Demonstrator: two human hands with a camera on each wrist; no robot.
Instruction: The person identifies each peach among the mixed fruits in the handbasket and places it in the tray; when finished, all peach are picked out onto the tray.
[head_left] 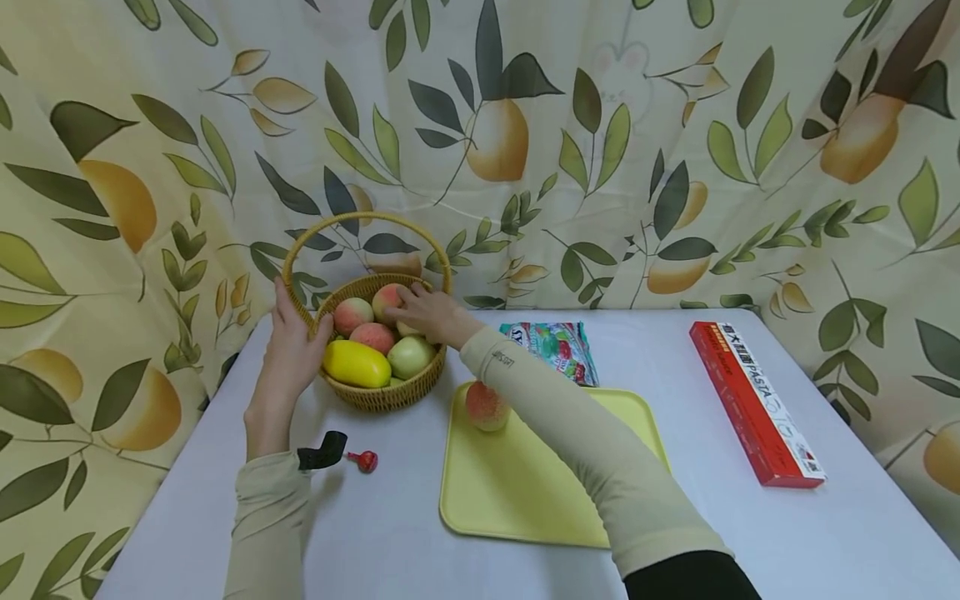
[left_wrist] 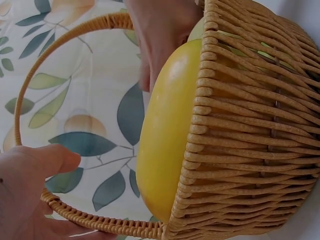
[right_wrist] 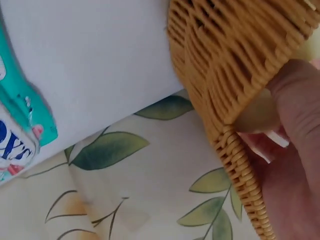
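Note:
A wicker basket (head_left: 386,400) with a hoop handle stands at the back left of the table. Inside lie several peaches (head_left: 372,337), a smooth yellow oblong fruit (head_left: 357,364) and a pale green round fruit (head_left: 411,357). My left hand (head_left: 288,350) holds the left side of the handle (left_wrist: 85,217), which passes between thumb and fingers. Over the basket's right rim reaches my right hand (head_left: 435,315), its thumb and fingertips against the upper peach (head_left: 385,300). In the right wrist view that hand's fingers are partly hidden by the basket wall.
One peach (head_left: 486,407) rests on a yellow tray (head_left: 517,500) beneath my right forearm. Behind the tray lies a teal candy bag (head_left: 573,346). At the right is a red pasta box (head_left: 757,408). A red-wrapped lollipop (head_left: 366,462) lies near my left wrist. A patterned curtain (head_left: 480,233) hangs behind.

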